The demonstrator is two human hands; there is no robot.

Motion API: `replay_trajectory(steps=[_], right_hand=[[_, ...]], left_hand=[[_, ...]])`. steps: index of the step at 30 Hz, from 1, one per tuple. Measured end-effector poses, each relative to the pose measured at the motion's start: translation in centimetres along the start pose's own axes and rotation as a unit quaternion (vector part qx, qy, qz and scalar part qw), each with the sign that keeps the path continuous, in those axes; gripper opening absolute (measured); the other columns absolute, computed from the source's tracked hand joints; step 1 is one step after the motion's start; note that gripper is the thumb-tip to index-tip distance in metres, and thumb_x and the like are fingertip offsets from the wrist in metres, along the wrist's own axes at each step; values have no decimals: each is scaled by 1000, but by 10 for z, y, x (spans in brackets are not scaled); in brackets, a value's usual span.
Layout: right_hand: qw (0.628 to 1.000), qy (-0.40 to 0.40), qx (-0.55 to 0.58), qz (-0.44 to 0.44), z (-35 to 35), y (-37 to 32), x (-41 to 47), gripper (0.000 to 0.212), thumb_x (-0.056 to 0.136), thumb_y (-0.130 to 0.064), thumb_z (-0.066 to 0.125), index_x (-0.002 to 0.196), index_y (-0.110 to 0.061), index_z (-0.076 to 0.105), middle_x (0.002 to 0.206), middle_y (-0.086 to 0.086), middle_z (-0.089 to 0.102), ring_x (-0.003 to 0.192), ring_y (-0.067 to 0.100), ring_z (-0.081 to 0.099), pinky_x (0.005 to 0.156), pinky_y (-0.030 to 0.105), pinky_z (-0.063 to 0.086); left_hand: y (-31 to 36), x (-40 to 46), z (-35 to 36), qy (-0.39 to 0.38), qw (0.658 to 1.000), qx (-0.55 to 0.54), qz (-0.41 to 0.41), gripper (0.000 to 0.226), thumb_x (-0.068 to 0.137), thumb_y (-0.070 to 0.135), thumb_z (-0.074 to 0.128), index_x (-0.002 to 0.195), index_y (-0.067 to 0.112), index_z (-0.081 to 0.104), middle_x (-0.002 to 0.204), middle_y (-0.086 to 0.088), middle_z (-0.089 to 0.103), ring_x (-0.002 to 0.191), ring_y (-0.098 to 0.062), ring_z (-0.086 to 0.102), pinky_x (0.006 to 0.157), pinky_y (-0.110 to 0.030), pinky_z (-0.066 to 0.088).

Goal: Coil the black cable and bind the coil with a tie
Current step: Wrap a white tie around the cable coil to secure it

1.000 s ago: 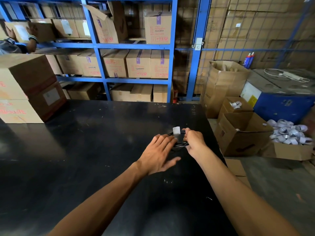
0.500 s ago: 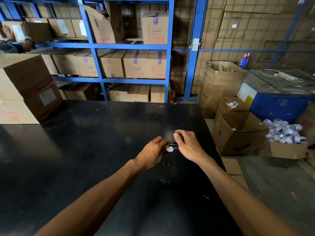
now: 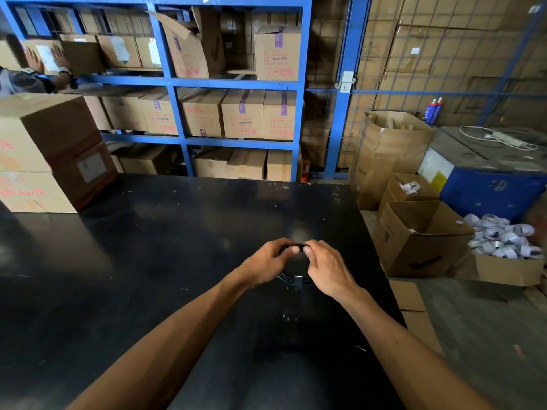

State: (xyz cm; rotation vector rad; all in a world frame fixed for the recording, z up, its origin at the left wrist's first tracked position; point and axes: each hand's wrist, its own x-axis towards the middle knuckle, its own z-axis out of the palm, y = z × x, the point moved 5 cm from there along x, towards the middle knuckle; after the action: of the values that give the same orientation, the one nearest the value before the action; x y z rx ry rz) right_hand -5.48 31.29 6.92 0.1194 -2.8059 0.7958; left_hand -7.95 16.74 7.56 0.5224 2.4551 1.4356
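Both hands meet over the black table [image 3: 148, 291], near its right edge & well fwd of the person. Left hand [image 3: 266, 266] and right hand [image 3: 327, 269] hold a small coil of black cable [image 3: 291, 279] between them, w/ the thumbs close together at the coil's far side. Left fingers [image 3: 281, 247] curl round the coil's top-left rim; right fingers [image 3: 313, 247] curl round its top-right rim, so both hands are closed on it, not spread. The coil's near arc shows below the hands as a few dark strands lying close together, and a small white-and-dark piece [image 3: 298, 281] sits across them, poss. a tie or a connector, too small to tell. Can't tell if the coil rests on the table or hangs just above it. Both forearms are bare. To the right of the table, on the floor, stands an open cardboard box [image 3: 420, 241], w/ another box of white rolled items [image 3: 503, 235] beside it. Behind the table is blue shelving [image 3: 233, 84] full of brown cartons, and stacked cartons [image 3: 44, 149] sit on the table's far-left corner.
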Motion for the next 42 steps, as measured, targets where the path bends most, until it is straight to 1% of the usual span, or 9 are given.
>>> replay_trajectory(steps=[5, 11, 14, 16, 19, 22, 28, 32, 42], right_hand=[[968, -58, 209, 125, -2, -2, 2, 37, 106, -21, 48, 141, -33, 52, 111, -2, 65, 85, 8, 69, 76, 23, 53], [966, 23, 222, 130, -2, 0, -3, 31, 105, -18, 49, 126, -29, 70, 105, -5, 69, 99, 13, 64, 90, 29, 51], [920, 46, 347, 175, 1, 9, -4, 34, 103, -14, 53, 104, -37, 77, 97, 4, 73, 94, 22, 69, 72, 30, 56], [880, 63, 418, 215, -3, 13, -3, 41, 100, -5, 55, 87, -36, 79, 94, 9, 73, 80, 15, 66, 59, 24, 48], [867, 79, 431, 236, -11, 17, -2, 44, 92, 1, 57, 76, -33, 80, 82, 7, 74, 63, 8, 57, 57, 23, 42], [884, 93, 396, 229, -15, 17, -1, 39, 85, -3, 57, 75, -33, 82, 76, -7, 74, 67, 6, 59, 66, 24, 46], [915, 59, 341, 210, -3, 21, -2, 35, 91, -9, 57, 86, -35, 80, 83, -11, 72, 75, 4, 63, 74, 28, 50], [906, -54, 342, 244, 7, 36, 1, 32, 94, -5, 58, 97, -27, 81, 91, 4, 77, 80, 13, 68, 71, 27, 56], [914, -149, 195, 324, 16, 124, -42, 30, 93, -30, 61, 121, -30, 72, 118, -9, 70, 113, 14, 63, 106, 39, 49]], left_hand=[[-4, 2, 1, 53, 960, 265, 78, 40, 98, 11, 46, 138, 10, 50, 117, -16, 62, 100, -35, 65, 90, -46, 52], [1, 5, 16, 73, 931, 354, 53, 69, 94, 0, 48, 155, 5, 15, 132, -20, 49, 98, -39, 64, 83, -42, 50], [1, 7, 17, 37, 931, 350, 100, 81, 92, -4, 49, 157, 7, 2, 129, -19, 45, 87, -36, 61, 78, -41, 51], [1, 7, 15, 33, 943, 302, 136, 73, 97, 3, 47, 158, 9, 8, 117, -16, 50, 85, -32, 59, 80, -42, 52], [-3, 11, 11, 43, 998, -10, 39, 45, 105, 23, 45, 149, 14, 41, 84, -5, 56, 73, -16, 55, 72, -29, 47], [-8, 20, 13, 29, 970, -229, -83, 30, 100, 6, 53, 127, -1, 63, 73, -6, 59, 58, -14, 55, 57, -23, 50], [-16, 24, 8, 25, 991, -96, -92, 23, 95, 5, 61, 115, 0, 71, 72, -9, 67, 59, -13, 60, 66, -24, 54], [-31, 26, 16, 44, 993, -33, -107, 19, 96, 8, 60, 106, 8, 75, 63, -2, 61, 56, -10, 53, 53, -18, 45], [-64, 20, 102, 34, 989, 11, -144, 22, 94, 11, 59, 106, 7, 77, 76, -10, 69, 62, -13, 58, 61, -23, 47]])
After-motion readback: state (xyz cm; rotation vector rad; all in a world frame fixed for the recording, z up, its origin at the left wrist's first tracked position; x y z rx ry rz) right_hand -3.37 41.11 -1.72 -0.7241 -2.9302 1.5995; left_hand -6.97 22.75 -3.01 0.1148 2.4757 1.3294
